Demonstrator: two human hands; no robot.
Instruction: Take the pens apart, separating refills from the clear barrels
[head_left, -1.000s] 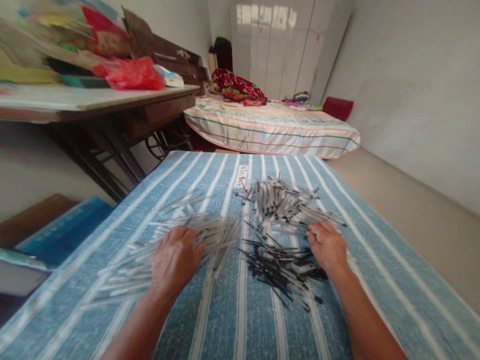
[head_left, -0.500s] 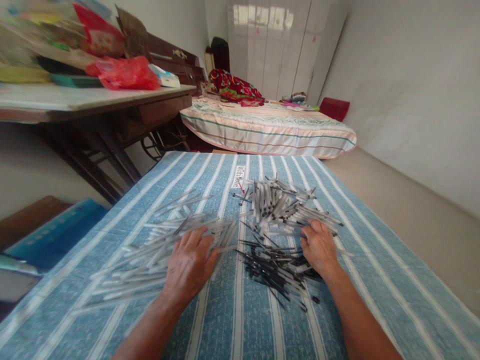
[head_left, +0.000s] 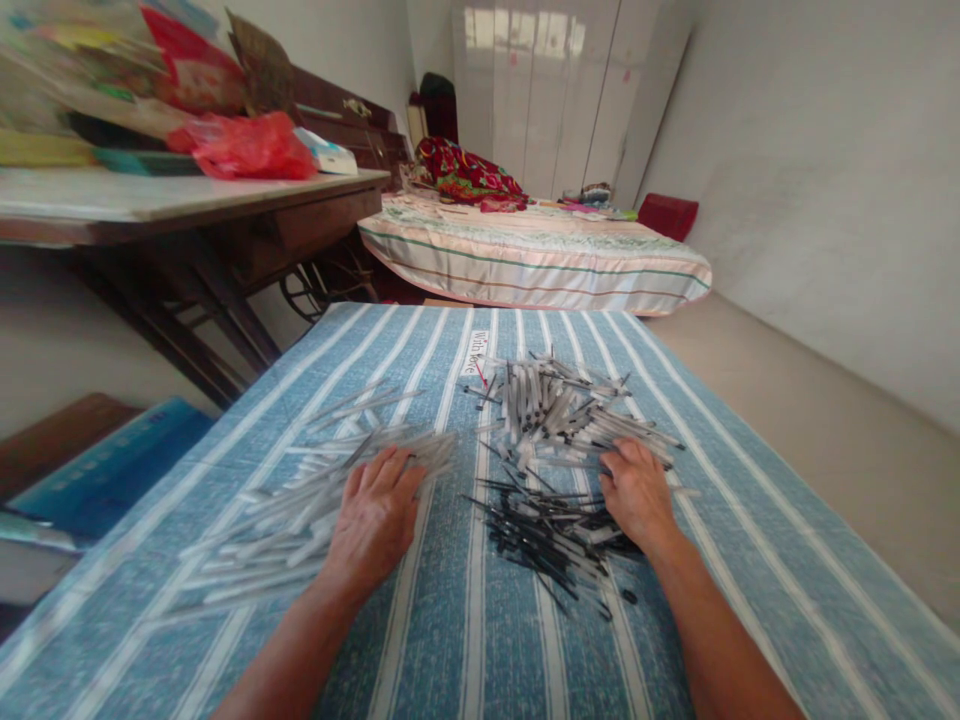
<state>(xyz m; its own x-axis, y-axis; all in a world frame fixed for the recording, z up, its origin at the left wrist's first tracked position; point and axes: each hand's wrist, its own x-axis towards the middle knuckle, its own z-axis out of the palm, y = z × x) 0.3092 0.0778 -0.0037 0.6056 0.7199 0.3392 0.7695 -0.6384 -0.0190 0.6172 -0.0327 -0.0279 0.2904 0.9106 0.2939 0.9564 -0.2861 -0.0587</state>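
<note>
Loose translucent whitish tubes, like pen barrels point(head_left: 277, 540), lie spread on the left of the cloth-covered table. My left hand point(head_left: 377, 510) rests palm down on their right side, fingers stretched over the tubes and its thumb close in. To the right is a heap of similar tubes with dark ends point(head_left: 532, 395). Nearer me lies a pile of thin black sticks and dark-tipped tubes point(head_left: 544, 535). My right hand point(head_left: 637, 490) is at the right side of these two piles, fingers curled and pressed together. A pale tube end shows beyond it; whatever those fingers hold is hidden.
A blue striped cloth point(head_left: 442, 650) covers the table. A printed label point(head_left: 478, 350) lies near its far side, and a small black ring point(head_left: 629, 597) nearer me. Beyond stands a bed point(head_left: 540, 260). A side table point(head_left: 187, 200) holding bags point(head_left: 247, 145) is at left.
My left hand has drawn slightly back to the left, its thumb now closer in. The tubes near its fingertips have shifted left. My right hand has hardly moved.
</note>
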